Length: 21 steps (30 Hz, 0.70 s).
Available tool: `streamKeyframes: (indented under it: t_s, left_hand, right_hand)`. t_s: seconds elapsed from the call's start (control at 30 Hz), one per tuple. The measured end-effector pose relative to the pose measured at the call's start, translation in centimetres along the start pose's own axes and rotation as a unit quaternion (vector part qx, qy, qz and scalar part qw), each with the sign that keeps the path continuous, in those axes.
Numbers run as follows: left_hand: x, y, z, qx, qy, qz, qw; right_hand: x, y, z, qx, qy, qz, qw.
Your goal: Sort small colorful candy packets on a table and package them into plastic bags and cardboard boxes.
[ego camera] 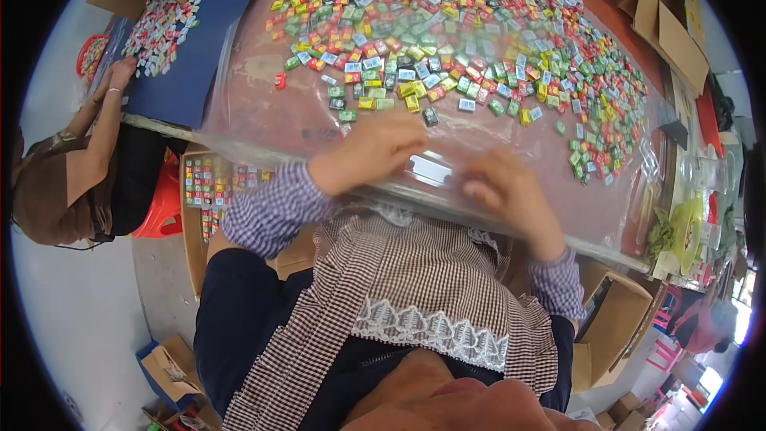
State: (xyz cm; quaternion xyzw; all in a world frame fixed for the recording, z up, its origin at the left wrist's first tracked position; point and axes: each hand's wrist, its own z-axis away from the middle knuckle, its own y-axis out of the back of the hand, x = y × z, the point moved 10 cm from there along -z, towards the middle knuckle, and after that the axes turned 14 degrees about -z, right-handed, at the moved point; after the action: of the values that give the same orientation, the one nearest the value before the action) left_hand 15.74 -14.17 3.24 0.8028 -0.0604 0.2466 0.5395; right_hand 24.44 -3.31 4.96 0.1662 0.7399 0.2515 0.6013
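My left hand [380, 146] hovers over the near edge of the table, its fingers bent and blurred by motion. Just beyond its fingertips lies a black small box [430, 117] among many small printed boxes [413, 88] in red, green, yellow and black. To the right, my right hand [505, 185] is curled above the same edge, also blurred; whether either hand holds something cannot be made out. A bright white rectangle [429, 169] shows between the hands, perhaps glare or a small strip. Transparent plastic sheeting [269, 108] covers the reddish tabletop.
At my left, an open carton [194, 239] holds rows of small boxes. Another person's hands [122, 72] work at a blue-topped table [179, 87] with a pile of small pieces. Cardboard flaps [676, 42] stand at the far right; a carton [610, 329] sits below right.
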Motion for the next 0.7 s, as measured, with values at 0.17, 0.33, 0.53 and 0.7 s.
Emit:
streamKeyframes:
  t_s: [0.17,0.33,0.53,0.7]
  left_hand:
    - [-0.6,-1.5,-3.4,0.051,-0.089,-0.109,0.989]
    - [-0.8,-3.7,-4.5,-0.061,-0.111,-0.19,0.974]
    - [1.2,-2.9,-3.3,-0.074,-0.155,-0.163,0.972]
    - [6.2,-2.7,-0.7,-0.07,-0.221,-0.094,0.968]
  right_hand:
    - [4.1,1.7,-4.7,0.133,-0.079,0.165,0.974]
    - [6.2,0.2,-6.6,0.131,-0.162,0.248,0.946]
    - [4.5,1.1,-2.9,0.139,-0.061,0.156,0.976]
    - [-0.4,-1.4,0.8,0.048,-0.009,0.118,0.992]
